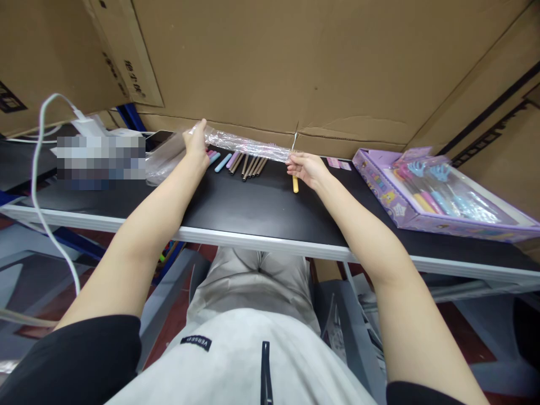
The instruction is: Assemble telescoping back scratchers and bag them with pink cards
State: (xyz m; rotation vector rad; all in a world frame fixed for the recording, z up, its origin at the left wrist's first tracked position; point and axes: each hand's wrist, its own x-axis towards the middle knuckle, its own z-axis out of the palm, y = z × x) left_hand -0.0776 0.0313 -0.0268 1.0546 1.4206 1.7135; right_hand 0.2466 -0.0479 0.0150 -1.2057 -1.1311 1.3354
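One long, clear plastic strip (pixel 248 145) is pinched by my left hand (pixel 196 144) and right hand (pixel 307 169), set apart probably to hold it taut, above the far side of the flat black table (pixel 261 211).

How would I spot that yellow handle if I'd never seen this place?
Find the black tabletop before the cardboard wall, then the right hand near its middle. The yellow handle sticks out just below that hand. Unlike the bronze-coloured sticks lying nearby, it is yellow, and unlike the yellow grip in the purple box, it is held.
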